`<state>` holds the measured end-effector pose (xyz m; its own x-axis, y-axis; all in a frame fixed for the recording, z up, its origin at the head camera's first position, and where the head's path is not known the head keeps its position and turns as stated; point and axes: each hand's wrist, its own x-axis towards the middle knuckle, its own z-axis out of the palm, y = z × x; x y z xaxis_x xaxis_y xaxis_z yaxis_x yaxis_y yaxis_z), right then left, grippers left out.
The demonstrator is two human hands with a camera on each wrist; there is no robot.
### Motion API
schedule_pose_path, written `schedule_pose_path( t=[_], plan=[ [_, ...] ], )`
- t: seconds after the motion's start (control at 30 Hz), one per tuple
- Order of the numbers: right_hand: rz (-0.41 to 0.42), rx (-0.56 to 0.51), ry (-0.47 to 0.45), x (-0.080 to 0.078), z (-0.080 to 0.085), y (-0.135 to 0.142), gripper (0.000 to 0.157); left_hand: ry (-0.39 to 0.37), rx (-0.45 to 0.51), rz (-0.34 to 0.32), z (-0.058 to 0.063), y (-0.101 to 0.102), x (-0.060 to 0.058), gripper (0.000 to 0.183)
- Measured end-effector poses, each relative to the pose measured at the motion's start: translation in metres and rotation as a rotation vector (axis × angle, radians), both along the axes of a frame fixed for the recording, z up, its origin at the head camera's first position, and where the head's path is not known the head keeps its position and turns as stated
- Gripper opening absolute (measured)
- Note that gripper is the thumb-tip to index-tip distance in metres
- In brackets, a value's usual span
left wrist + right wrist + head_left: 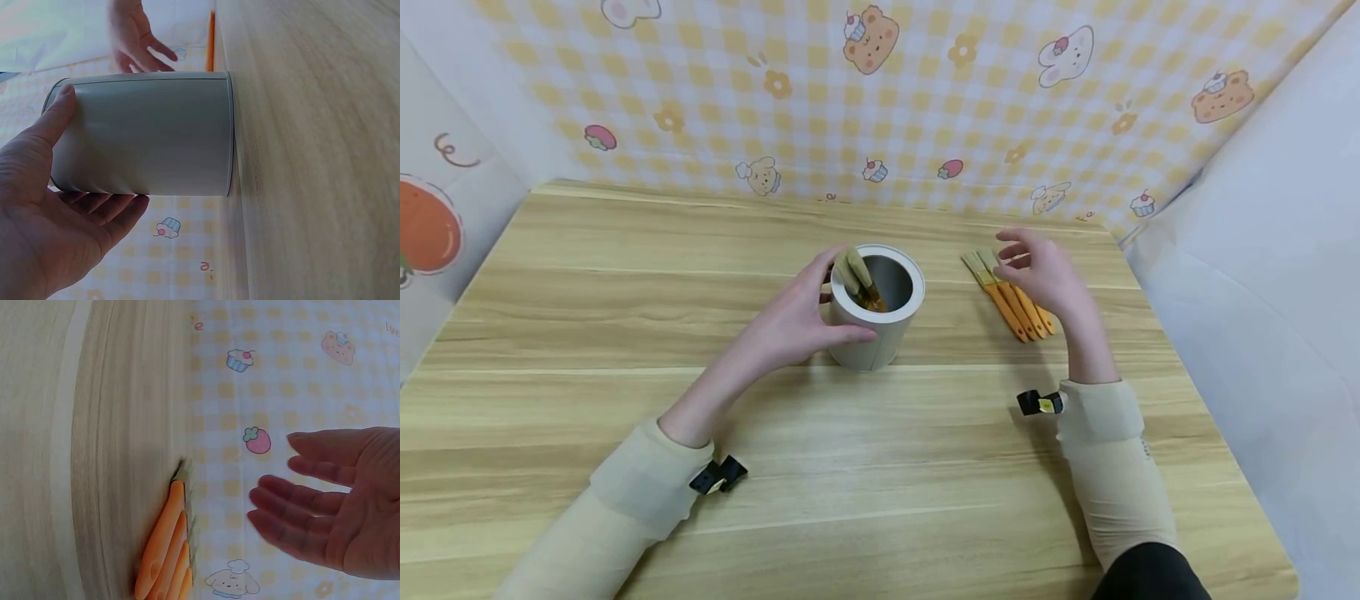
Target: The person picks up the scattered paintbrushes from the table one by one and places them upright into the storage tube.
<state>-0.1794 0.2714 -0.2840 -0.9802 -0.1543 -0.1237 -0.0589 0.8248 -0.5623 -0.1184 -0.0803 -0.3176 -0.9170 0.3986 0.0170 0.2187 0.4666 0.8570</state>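
One pale grey cylindrical can (pixel 891 339)

Hands: two, left hand (pixel 801 321) and right hand (pixel 1041 268). Can (pixel 887 340): just one. Loose paintbrushes (pixel 1003 309): four, same count from head and right-wrist views. Paintbrushes in can (pixel 859 268): at least two, can't tell if more hiding tbh. Tabletop (pixel 887 467): one. Beige sleeves (pixel 640 479): two. Black wrist gadgets (pixel 1040 403): two. Back wall (pixel 842 125) prints, head view: five flowers (pixel 962 52), two bears (pixel 871 39), two dogs in chef hats (pixel 763 177), two white critters (pixel 1066 58), two strawberries (pixel 950 169) and two cupcakes (pixel 875 172), not counting ones on heads.
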Motion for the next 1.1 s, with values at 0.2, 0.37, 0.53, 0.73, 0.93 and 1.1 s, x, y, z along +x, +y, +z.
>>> schedule_pose_path(
  t=[0.2, 0.37, 0.53, 0.73, 0.93, 1.1],
  plan=[
    [0.074, 0.111, -0.150, -0.005, -0.010, 0.004, 0.068, 0.003, -0.001, -0.001, 0.000, 0.000, 0.000, 0.113],
    [0.110, 0.149, -0.201, -0.007, -0.016, 0.006, 0.072, -0.001, 0.007, -0.002, 0.000, 0.000, 0.000, 0.112],
    [0.121, 0.147, -0.222, -0.008, -0.020, 0.005, 0.075, -0.004, -0.001, 0.002, 0.001, 0.000, 0.000, 0.113],
    [0.142, 0.194, -0.238, -0.008, -0.023, 0.003, 0.081, 0.005, -0.003, 0.005, 0.001, 0.000, 0.000, 0.113],
    [0.175, 0.224, -0.250, -0.007, -0.027, 0.000, 0.083, 0.012, -0.007, 0.004, 0.001, 0.000, 0.001, 0.112],
    [0.215, 0.252, -0.214, -0.009, -0.032, -0.001, 0.086, 0.008, -0.006, 0.004, 0.001, 0.000, 0.001, 0.112]
  ],
)
